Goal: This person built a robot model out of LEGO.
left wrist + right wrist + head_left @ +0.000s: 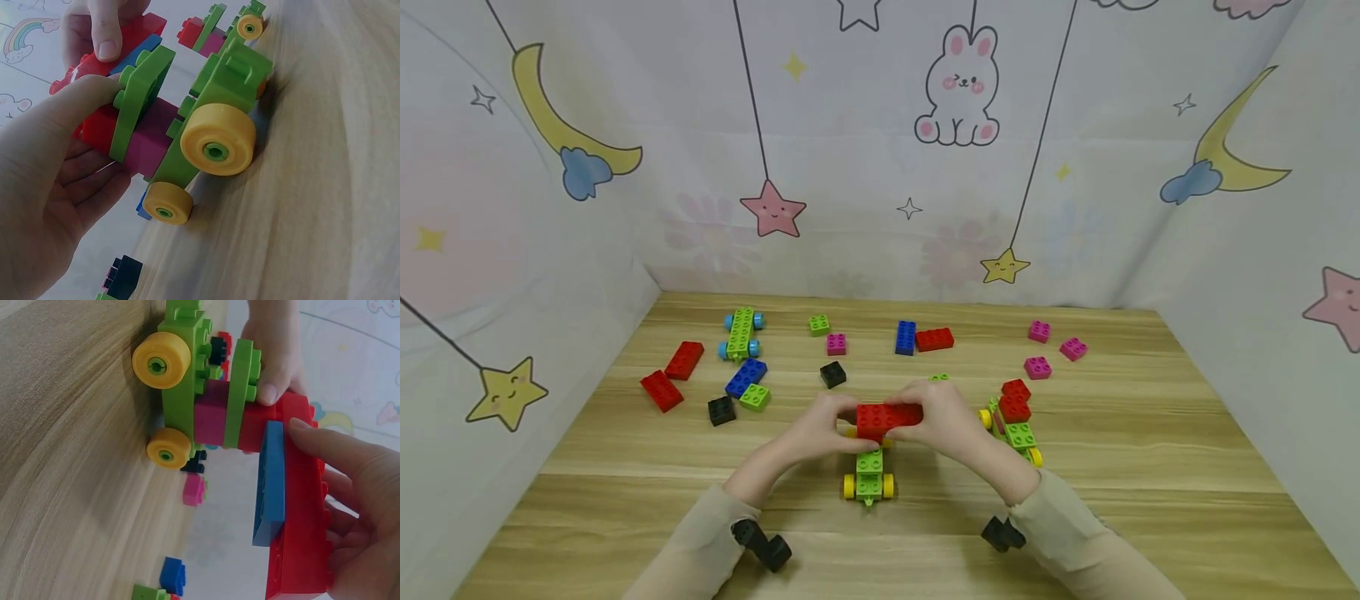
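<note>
Vehicle (pixel 869 487) at table (pixel 1150 450) centre: green wheeled base (pixel 179 409), magenta brick (pixel 210 412), green plate (pixel 236 400), lower red brick (pixel 254 428), then long red piece (pixel 303 519) on top, overhanging toward right hand (pixel 942 417); blue brick (pixel 270 487) under overhang, beside lower red brick. Left hand (pixel 830 427) in narrow grip on lower red brick; right hand pinching long red piece. Wheels at or just above table, contact unclear. Step in hand, by judgement: seating or adjusting the top. Best done by bracing lower red brick, lining up studs, pressing straight down over the stack, not on the overhang; tipping or popping loose likely there. Keep blue brick supported from below. No container in view, so no contents to log; loose bricks, e.g. black brick (pixel 832 375), directly on table.
</note>
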Tool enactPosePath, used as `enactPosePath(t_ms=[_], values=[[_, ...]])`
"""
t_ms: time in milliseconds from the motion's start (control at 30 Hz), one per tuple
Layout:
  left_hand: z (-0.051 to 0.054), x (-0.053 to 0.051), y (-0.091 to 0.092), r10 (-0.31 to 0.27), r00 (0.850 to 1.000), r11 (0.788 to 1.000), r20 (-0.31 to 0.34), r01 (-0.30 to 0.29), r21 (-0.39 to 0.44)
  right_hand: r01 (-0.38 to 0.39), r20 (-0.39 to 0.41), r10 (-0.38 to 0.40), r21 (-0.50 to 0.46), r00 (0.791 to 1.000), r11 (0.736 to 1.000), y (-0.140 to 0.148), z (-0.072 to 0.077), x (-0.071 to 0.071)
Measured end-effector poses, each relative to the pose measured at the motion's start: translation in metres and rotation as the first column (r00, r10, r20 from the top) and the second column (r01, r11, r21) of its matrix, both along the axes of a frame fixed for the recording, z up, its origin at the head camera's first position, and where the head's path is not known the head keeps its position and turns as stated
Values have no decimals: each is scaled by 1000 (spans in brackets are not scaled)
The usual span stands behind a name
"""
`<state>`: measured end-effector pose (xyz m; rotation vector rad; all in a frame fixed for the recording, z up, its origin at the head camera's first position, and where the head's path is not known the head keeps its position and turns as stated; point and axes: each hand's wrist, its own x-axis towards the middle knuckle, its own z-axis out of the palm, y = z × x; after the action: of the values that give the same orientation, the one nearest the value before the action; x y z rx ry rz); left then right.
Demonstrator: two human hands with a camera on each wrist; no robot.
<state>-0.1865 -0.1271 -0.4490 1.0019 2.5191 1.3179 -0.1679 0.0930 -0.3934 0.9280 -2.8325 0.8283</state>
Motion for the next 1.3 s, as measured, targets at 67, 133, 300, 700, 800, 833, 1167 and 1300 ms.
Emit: enactPosePath(t_ms=[67, 133, 300, 700, 800, 833, 1167, 1300], values=[[0, 0, 0, 6, 1000, 1000, -5, -6, -8, 0, 2, 0, 2, 1000, 1000, 0, 0, 0], [0, 0, -1, 10, 1000, 1000, -14, -11, -14, -1, 3, 1, 3, 1000, 1000, 0, 0, 1], [-2, 0, -1, 8, 1000, 1000, -19, -8, -9, -4, 1, 4, 4, 1000, 1000, 0, -1, 1], [-4, 0, -1, 5, 1000, 1000, -12, -5, -1, 15, 29, -15, 13, 999, 1000, -3, -1, 1], [-4, 0, -1, -1, 1000, 1000, -11, 1, 3, 15, 39, -16, 19, 999, 1000, -3, -1, 0], [-4, 0, -1, -3, 1000, 1000, -12, 3, 3, 15, 41, -16, 21, 999, 1000, -3, -1, 0], [3, -1, -4, 6, 1000, 1000, 14, -7, 5, 9, 42, -10, 24, 999, 1000, -2, -2, -1], [16, 2, -9, 24, 999, 999, -37, -23, 28, 17, 62, -19, 21, 998, 1000, -3, 0, 0]])
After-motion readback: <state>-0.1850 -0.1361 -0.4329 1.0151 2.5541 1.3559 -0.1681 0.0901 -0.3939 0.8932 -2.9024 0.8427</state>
